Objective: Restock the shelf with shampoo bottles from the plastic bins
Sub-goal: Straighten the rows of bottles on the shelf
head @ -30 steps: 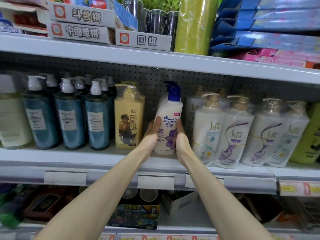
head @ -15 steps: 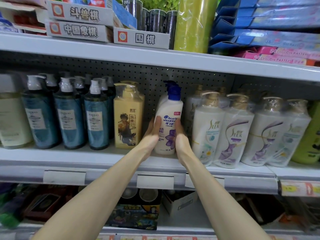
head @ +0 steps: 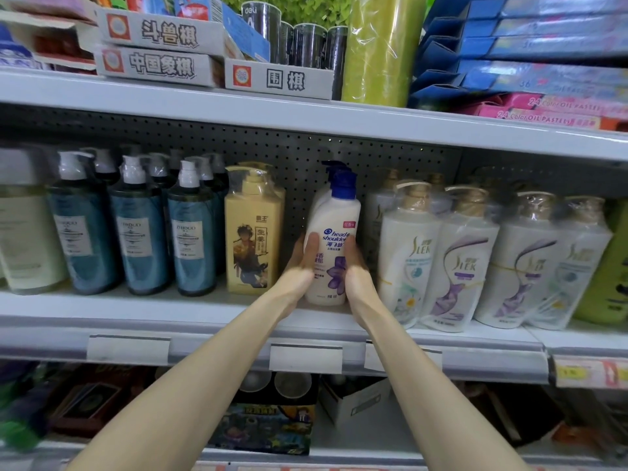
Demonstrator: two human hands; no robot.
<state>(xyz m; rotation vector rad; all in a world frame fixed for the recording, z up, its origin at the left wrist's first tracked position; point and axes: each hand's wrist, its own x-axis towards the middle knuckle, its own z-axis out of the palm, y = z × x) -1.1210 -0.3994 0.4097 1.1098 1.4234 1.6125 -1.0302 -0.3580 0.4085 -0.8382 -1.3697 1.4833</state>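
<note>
A white Head & Shoulders shampoo bottle [head: 334,226] with a blue pump stands upright on the middle shelf [head: 170,309], between a yellow bottle and white Slek bottles. Another like it stands right behind. My left hand [head: 300,266] grips its left side with the thumb across the label. My right hand [head: 356,270] grips its right side. The plastic bins are out of view.
Blue-green pump bottles [head: 136,232] fill the shelf's left, a yellow bottle [head: 253,229] stands beside my left hand, and several wrapped white Slek bottles [head: 458,260] crowd the right. Game boxes [head: 163,39] sit on the shelf above. Boxes lie on the shelf below.
The bottle stays in place between both hands. My hands shifted slightly on its sides, and the view moved a little closer.
</note>
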